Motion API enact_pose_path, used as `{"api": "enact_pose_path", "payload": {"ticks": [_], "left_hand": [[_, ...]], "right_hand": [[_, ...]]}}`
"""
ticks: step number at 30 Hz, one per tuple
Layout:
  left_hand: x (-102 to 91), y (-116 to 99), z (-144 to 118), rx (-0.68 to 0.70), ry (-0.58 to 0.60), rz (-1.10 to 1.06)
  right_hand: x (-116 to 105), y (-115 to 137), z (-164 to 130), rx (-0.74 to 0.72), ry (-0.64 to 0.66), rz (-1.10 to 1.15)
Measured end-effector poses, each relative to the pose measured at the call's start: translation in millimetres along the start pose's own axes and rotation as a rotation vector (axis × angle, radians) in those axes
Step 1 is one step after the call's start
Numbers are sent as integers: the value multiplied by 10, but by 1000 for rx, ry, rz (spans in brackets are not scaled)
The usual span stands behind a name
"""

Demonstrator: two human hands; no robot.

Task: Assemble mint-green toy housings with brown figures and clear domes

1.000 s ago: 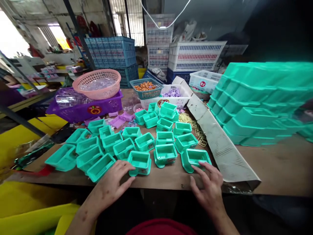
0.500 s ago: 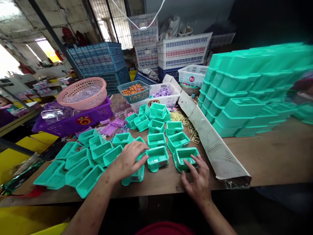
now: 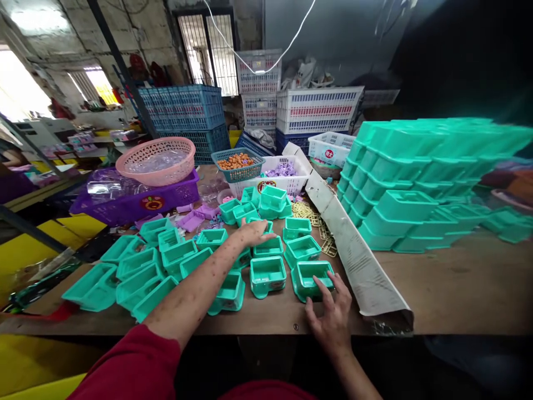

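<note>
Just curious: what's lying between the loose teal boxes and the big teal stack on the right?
In the head view, a long cardboard strip on the table, with gold wire pieces beside it.

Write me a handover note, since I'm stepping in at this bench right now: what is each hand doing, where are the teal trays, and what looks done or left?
Left hand: stretched forward, open, palm down over a loose teal tray mid-table, gripping nothing.
Right hand: at the near edge, fingertips on the nearest teal tray, not closed round it.
Loose trays: spread open side up across the wooden table.
Done: a large nested stack of teal trays on the right, behind the cardboard strip.
Left: the loose trays are unstacked.
</note>
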State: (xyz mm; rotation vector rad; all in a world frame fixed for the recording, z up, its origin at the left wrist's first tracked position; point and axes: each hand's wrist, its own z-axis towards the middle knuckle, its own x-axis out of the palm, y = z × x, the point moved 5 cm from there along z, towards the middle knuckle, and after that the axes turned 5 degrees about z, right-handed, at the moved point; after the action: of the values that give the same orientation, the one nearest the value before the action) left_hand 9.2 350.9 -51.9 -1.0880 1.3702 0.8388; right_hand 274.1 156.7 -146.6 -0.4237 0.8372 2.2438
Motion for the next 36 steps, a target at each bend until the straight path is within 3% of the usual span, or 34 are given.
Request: {"api": "enact_pose_path", "payload": {"ticks": [4, 8, 11, 14, 19, 24, 30, 36], "left_hand": [[-155, 174, -30, -49, -102, -4], [-427, 567, 112, -262, -199, -26], [-527, 849, 334, -371, -131, -42], [-510, 978, 590, -349, -32, -47], [-363, 973, 956, -318, 86, -69], [-279, 854, 1226, -380, 97, -56], [-228, 764, 1342, -375, 34, 8], [-150, 821, 1458, -368, 150, 109]], "right_hand": [[17, 4, 3, -1, 12, -20], [20, 6, 1, -5, 17, -37], [22, 9, -2, -1, 18, -33], [30, 10, -3, 8, 23, -35], [42, 12, -4, 22, 51, -34], [40, 6, -6, 40, 69, -26], [37, -8, -8, 61, 87, -11], [35, -19, -9, 58, 79, -24]]}}
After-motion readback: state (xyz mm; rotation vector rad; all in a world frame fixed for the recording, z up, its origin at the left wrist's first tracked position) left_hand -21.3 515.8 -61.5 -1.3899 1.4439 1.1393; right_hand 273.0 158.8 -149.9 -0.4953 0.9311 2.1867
